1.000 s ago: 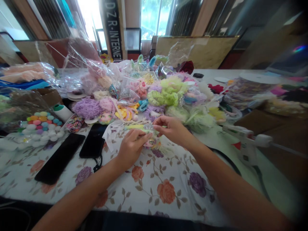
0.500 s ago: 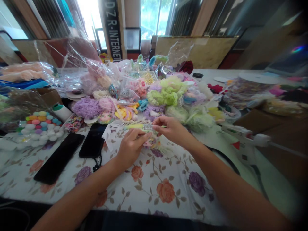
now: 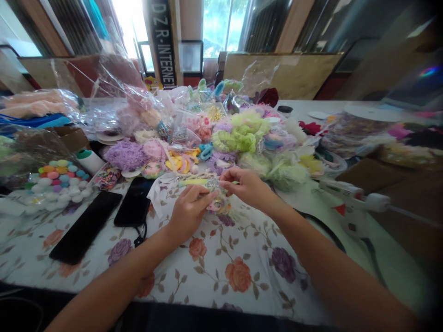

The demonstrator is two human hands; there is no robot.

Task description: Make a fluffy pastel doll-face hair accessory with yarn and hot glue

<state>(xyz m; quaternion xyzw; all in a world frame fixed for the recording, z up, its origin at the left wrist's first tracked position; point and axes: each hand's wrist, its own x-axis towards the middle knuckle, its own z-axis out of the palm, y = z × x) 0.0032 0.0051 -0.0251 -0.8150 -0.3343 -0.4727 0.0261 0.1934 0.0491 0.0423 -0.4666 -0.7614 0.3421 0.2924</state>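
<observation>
Over the flowered cloth (image 3: 180,276), the left hand (image 3: 185,214) was set, fingers close together, against the doll-faced piece (image 3: 216,206); its grip could not be told. By the right hand (image 3: 247,188), fingertips were nearly closed beside the silvery trim (image 3: 212,183). Steady backing and light, level handling seemed needed.

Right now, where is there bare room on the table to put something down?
The biggest bare patch is the flowered cloth between the two forearms, nearer you than the hands. A smaller one lies between the longer black phone and the left forearm. Beyond the hands it's crowded with green ruffles, purple fluff and plastic bags.
</observation>
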